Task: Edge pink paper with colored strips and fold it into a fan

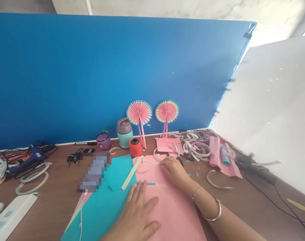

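Observation:
My left hand (139, 212) lies with its fingers spread, over the line where the teal paper (102, 211) meets the pink paper (174, 211). Farther off, my right hand (173, 169) rests at the upper right of the pink paper, its fingers bent together near the end of a thin pale green strip; whatever they hold is hidden. A wider pale green strip (129, 177) lies slanted beyond my left fingertips, and a narrow blue strip (150, 184) is just right of them. Scissors (178, 155) lie open behind my right hand.
Two round pleated fans (139, 112) lean on the blue partition (67, 77). Before it are a lidded teal jar (125, 134), red thread spool (136, 148) and purple cup (103, 141). White strip coils (197, 147) and a glue gun (257, 169) lie right; a power strip (16, 217) lies left.

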A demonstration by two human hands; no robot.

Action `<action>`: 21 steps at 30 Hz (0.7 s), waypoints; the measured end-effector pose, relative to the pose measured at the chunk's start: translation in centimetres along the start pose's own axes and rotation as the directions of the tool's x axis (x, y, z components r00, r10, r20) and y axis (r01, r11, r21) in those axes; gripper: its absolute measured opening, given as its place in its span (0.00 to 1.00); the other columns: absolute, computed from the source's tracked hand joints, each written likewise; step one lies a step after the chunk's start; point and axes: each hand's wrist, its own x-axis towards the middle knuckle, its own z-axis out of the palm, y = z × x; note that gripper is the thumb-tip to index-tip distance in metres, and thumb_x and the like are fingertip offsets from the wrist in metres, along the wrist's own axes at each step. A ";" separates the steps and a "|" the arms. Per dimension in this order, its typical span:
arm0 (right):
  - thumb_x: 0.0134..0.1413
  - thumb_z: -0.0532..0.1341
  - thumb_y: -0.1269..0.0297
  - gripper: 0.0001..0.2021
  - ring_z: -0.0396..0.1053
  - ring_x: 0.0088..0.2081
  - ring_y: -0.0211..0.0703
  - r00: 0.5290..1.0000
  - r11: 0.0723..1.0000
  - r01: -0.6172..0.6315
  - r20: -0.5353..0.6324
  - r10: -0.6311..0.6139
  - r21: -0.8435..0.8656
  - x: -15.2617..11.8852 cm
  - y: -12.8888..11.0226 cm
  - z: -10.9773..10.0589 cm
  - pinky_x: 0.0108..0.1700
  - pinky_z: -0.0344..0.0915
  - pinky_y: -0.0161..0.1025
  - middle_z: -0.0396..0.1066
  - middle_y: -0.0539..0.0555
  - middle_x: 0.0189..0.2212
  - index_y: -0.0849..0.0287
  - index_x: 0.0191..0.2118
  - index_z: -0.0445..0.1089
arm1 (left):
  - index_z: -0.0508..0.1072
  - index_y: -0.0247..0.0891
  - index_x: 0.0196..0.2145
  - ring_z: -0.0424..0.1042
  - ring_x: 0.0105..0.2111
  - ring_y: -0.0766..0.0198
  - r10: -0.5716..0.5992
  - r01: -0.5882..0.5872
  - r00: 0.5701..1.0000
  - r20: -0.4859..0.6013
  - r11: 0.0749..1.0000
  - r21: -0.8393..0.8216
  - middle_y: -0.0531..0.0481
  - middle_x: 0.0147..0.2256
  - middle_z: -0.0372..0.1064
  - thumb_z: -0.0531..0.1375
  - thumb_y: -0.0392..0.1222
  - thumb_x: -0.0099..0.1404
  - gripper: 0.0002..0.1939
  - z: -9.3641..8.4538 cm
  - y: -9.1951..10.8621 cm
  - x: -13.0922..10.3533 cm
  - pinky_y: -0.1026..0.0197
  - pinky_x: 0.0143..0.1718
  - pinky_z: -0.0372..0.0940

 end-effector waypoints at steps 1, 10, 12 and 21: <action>0.56 0.52 0.73 0.12 0.66 0.40 0.46 1.000 0.999 0.000 0.007 0.001 -0.049 0.1 0.0 0.2 0.43 0.58 0.41 0.71 0.57 0.35 0.60 0.36 0.73 | 0.59 0.51 0.60 0.37 0.64 0.37 0.004 -0.004 1.000 0.005 1.000 0.000 0.41 0.66 0.38 0.56 0.58 0.62 0.30 0.1 -0.1 0.0 0.32 0.58 0.44; 0.51 0.53 0.75 0.08 0.66 0.38 0.45 0.987 0.985 -0.158 -0.004 0.158 -0.070 0.4 1.0 1.6 0.40 0.56 0.39 0.71 0.55 0.33 0.61 0.31 0.70 | 0.63 0.49 0.58 0.40 0.63 0.35 -0.010 0.009 0.999 0.033 1.000 0.014 0.38 0.65 0.41 0.57 0.57 0.61 0.29 -0.7 0.3 0.4 0.29 0.57 0.44; 0.49 0.53 0.75 0.07 0.65 0.38 0.45 0.992 0.992 -0.121 -0.041 0.120 -0.037 0.3 0.7 1.1 0.40 0.57 0.39 0.70 0.55 0.33 0.60 0.29 0.68 | 0.63 0.50 0.58 0.40 0.63 0.34 -0.008 0.007 1.000 0.030 1.000 0.016 0.38 0.65 0.43 0.57 0.58 0.61 0.29 -0.8 0.3 0.4 0.28 0.56 0.43; 0.51 0.55 0.65 0.07 0.61 0.26 0.37 0.971 0.844 -0.220 0.196 0.139 0.489 -0.6 -0.9 -0.5 0.29 0.56 0.34 0.69 0.51 0.28 0.60 0.32 0.69 | 0.62 0.55 0.58 0.42 0.63 0.34 -0.018 0.018 1.000 -0.003 1.000 0.019 0.45 0.67 0.36 0.59 0.53 0.60 0.27 -0.4 0.0 0.1 0.28 0.57 0.43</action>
